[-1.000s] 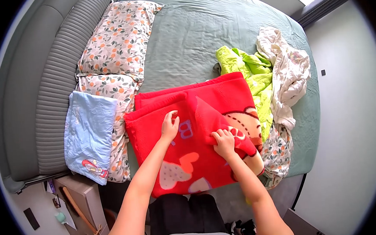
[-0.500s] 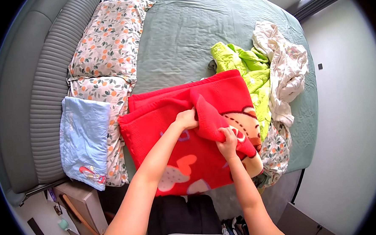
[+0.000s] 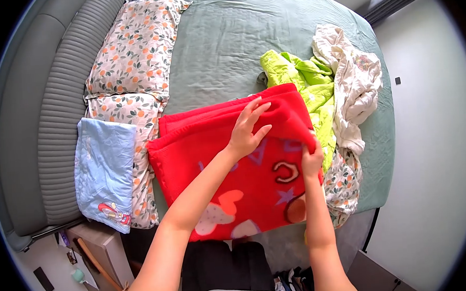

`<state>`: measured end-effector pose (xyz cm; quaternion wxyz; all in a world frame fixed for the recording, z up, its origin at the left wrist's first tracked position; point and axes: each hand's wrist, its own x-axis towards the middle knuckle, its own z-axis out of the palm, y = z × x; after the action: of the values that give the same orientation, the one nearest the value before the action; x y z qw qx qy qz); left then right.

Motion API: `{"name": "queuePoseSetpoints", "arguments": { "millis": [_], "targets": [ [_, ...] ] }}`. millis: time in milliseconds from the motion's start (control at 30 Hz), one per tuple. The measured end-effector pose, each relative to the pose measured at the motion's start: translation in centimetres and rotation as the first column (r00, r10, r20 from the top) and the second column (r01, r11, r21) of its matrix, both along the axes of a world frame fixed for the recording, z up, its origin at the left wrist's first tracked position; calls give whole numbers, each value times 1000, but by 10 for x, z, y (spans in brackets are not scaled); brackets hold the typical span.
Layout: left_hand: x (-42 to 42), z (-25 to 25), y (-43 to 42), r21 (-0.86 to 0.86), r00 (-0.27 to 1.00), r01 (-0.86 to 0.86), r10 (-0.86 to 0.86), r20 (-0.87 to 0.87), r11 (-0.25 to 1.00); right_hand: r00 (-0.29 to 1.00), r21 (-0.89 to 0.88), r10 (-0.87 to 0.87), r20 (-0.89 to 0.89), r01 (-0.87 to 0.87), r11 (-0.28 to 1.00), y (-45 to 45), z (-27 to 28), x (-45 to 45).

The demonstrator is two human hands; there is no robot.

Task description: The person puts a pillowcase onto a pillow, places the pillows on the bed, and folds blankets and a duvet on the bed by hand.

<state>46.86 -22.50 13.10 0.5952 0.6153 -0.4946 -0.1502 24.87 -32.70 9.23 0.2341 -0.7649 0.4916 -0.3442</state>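
Blanket (image 3: 251,177): soft, bulky, floppy

It lies folded on the bed (image 3: 223,51). The right hand (image 3: 312,162) pinches its edge; the left hand (image 3: 244,137) spreads open over it, grasping nothing. Plush and fairly heavy, I'd judge, unlikely to slip; gather all layers at opposite edges.

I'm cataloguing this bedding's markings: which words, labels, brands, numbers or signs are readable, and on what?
No whole word, brand or number reads clearly.
Red fleece blanket: purple letter-like shapes, partly hidden; one may be "A".
Light blue folded cloth: red print; any lettering too small.
Crumpled white bedding: round print, too blurred to read.
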Motion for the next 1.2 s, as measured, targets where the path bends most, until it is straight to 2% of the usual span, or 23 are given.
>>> {"name": "queuePoseSetpoints", "arguments": {
  "millis": [67, 133, 200, 267, 300, 333, 367, 400, 467, 500, 567, 667, 700, 800, 833, 933, 967, 1033, 1067, 1133, 1167, 1200],
  "targets": [
    [-1, -11, 3, 55, 998, -12, 16, -69, 998, 987, 157, -119, -105, 135, 978, -26, -20, -9],
    [3, -52, 30, 201, 990, -141, 135, 44, 969, 984, 290, -75, -161, 119, 949, -45, -40, -19],
    [9, -115, 87, 355, 943, -330, 289, 165, 874, 987, 390, -31, -157, 91, 916, -53, -47, -22],
    [9, -191, 168, 529, 797, -602, 494, 348, 598, 987, 361, 99, -127, -47, 931, -43, -34, -15],
    [7, -205, 205, 643, 709, -674, 563, 426, 363, 983, 367, 155, -102, -108, 924, -38, -30, -13],
    [7, -218, 240, 728, 633, -678, 587, 504, 106, 974, 372, 216, -69, -175, 911, -33, -27, -9],
    [7, -223, 266, 774, 576, -627, 616, 537, -89, 955, 371, 296, -25, -266, 890, -30, -24, -8],
    [9, -227, 282, 838, 519, -494, 694, 500, -234, 952, 433, 306, -20, -268, 860, -29, -23, -9],
    [22, -240, 305, 940, 435, -332, 871, 230, -83, 932, 425, 363, 14, -335, 841, -28, -25, -5],
    [26, -241, 308, 939, 459, -341, 864, 206, -43, 924, 294, 374, -84, -335, 895, -22, -21, -1],
    [34, -244, 306, 933, 508, -356, 848, 153, 45, 923, 262, 366, -118, -327, 908, -16, -25, 2],
    [39, -246, 308, 895, 509, -362, 859, -44, 260, 920, 242, 378, -104, -346, 907, -4, -22, 0],
    [34, -249, 308, 848, 485, -491, 871, 77, 199, 917, 207, 389, -87, -365, 908, -1, -20, 0],
    [34, -232, 317, 746, 479, -303, 771, -419, 593, 917, 116, 389, -85, -378, 918, 7, -11, 0],
    [36, -223, 318, 719, 334, -223, 744, -578, 659, 919, 106, 388, -67, -380, 919, 8, -8, 0],
    [49, -216, 322, 753, 587, -345, 754, -293, 561, 944, 57, 322, 69, -326, 944, 2, -6, -4],
    [48, -191, 307, 672, 633, -605, 770, 82, 426, 949, 70, 275, 151, -288, 955, -2, -6, -5],
    [52, -147, 283, 454, 609, -745, 776, 164, 489, 953, 97, 192, 235, -219, 971, -5, 5, -5],
    [57, -128, 271, 332, 593, -787, 786, 175, 520, 965, 25, 201, 171, -208, 978, -14, 9, -9],
    [73, -122, 257, 344, 583, -787, 801, 140, 513, 966, -2, 127, 226, -130, 992, -34, 9, -12],
    [82, -122, 248, 290, 573, -810, 792, 211, 509, 973, 21, 55, 223, -61, 998, -38, 18, -6],
    [89, -131, 245, 454, 587, -770, 776, 230, 448, 991, 39, 29, 128, -35, 999, -48, 18, -8]
  ]
}}
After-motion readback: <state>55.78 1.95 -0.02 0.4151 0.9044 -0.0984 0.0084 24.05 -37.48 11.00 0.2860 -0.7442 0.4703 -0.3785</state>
